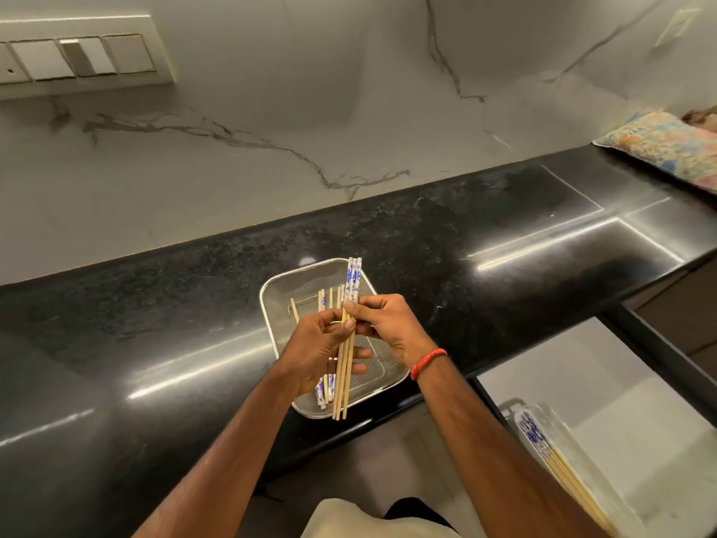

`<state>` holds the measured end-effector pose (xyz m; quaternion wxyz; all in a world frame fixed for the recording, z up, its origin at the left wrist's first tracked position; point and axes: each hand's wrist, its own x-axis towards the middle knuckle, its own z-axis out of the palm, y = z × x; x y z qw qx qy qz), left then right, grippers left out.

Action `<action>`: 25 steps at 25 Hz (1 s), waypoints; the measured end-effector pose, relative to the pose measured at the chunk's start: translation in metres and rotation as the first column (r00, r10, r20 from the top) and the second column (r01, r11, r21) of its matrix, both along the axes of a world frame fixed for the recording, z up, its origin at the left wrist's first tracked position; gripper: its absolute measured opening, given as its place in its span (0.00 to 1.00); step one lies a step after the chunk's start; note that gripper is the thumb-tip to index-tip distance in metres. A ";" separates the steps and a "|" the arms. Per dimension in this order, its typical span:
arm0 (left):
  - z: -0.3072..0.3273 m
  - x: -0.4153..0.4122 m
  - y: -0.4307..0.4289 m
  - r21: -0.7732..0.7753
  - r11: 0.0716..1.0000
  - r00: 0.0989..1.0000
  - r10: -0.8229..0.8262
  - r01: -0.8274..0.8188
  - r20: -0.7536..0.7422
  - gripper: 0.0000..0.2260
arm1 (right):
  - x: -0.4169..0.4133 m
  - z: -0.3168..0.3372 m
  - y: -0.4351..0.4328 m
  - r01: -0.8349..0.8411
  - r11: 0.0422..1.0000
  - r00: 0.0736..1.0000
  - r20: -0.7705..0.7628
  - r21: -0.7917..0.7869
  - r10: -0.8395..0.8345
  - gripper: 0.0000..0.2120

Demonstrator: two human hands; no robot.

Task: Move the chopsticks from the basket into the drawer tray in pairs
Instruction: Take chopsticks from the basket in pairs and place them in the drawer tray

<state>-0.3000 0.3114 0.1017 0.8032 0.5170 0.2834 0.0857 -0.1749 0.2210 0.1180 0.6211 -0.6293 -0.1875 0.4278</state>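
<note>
Most of the field we see is a white, grey-veined marble wall (310, 110), with a bank of wall switches (77, 56) at upper left. Below it runs a polished black stone countertop (155, 304). At lower right a pale-lined drawer (582, 382) stands open, and at the far right end of the counter lies a floral cloth (667, 149).

Near the counter's front edge sits a rectangular wire-mesh basket (295, 277). In the drawer we note a clear drawer tray (582, 452) holding stored chopsticks (558, 467), their blue-patterned ends pointing toward the counter.

Both hands meet above the basket. The left hand (318, 351) grips the held chopsticks (353, 281) with its thumb laid across the shafts and its fingers curled behind. The right hand (392, 328) pinches the same sticks just below their blue-and-white patterned tops. These sticks stand nearly upright, patterned ends up, plain tips reaching past the basket's near rim; we cannot settle their exact number.

Several loose chopsticks (326, 300) lie in the basket beneath the hands. A red bracelet (426, 363) circles the right wrist.
</note>
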 end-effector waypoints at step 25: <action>-0.013 0.117 -0.204 0.106 0.941 0.944 -0.308 0.321 -0.121 0.10 | 0.084 0.006 -0.242 0.308 0.937 0.946 0.152 -0.166 -0.285 0.11</action>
